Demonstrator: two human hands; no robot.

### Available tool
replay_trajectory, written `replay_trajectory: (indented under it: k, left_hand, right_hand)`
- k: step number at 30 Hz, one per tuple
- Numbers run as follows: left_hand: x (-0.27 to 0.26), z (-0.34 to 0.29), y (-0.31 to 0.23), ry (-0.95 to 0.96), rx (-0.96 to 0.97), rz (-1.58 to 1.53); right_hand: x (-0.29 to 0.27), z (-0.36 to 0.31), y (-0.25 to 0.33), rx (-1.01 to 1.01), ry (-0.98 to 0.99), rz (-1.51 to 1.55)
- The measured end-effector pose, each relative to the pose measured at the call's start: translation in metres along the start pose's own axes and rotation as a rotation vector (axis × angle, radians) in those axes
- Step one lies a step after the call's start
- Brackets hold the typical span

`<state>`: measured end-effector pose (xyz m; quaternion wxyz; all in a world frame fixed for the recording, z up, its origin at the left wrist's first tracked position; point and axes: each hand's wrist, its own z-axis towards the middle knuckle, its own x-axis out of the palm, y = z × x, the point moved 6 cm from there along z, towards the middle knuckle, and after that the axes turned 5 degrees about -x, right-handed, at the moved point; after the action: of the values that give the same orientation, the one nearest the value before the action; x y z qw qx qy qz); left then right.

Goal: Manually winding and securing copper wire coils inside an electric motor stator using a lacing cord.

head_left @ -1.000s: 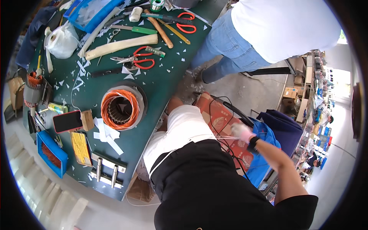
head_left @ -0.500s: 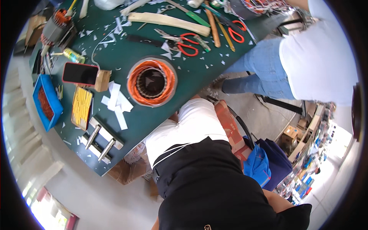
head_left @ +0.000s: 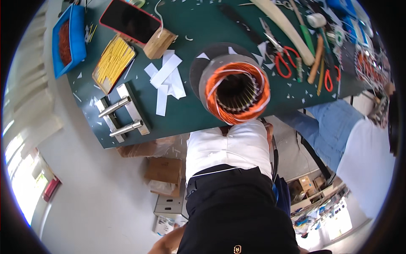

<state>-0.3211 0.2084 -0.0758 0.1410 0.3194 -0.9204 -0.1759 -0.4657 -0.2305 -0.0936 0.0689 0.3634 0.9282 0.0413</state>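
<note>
Neither of my hands shows; only a bare part of my left arm point(head_left: 169, 240) appears at the lower edge, beside my black top. Close in front of my lap is a motor stator point(head_left: 237, 91), a ring-shaped core wound with orange wire and pale strips. A dark round plate point(head_left: 198, 70) shows behind it on the green table point(head_left: 169, 127). Left of the stator lie white paper strips point(head_left: 171, 76). Red-handled scissors point(head_left: 284, 59) lie on its right.
On the left are a metal frame with two rods point(head_left: 122, 112), a tray of yellow sticks point(head_left: 113, 63), a phone point(head_left: 131, 20) against a wooden block point(head_left: 160, 43), and a blue bin point(head_left: 78, 40). Tools lie right, including a wooden stick point(head_left: 316, 59). A person in jeans point(head_left: 330, 131) is nearby.
The view has turned and shifted, so the table things sit differently in the picture. The stator appears larger and more tilted, with the dark plate now showing behind it.
</note>
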Motion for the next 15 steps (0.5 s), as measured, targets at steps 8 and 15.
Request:
replay_trajectory:
  k: [8, 15]
  left_hand:
    - [-0.095, -0.082, 0.130, -0.045, -0.260, 0.107]
    - [-0.187, -0.119, 0.178, -0.360, -0.353, 0.180]
  right_hand:
    - [-0.145, 0.008, -0.051, -0.203, 0.186, -0.897]
    - [-0.386, 0.108, 0.189, -0.420, -0.733, 0.156]
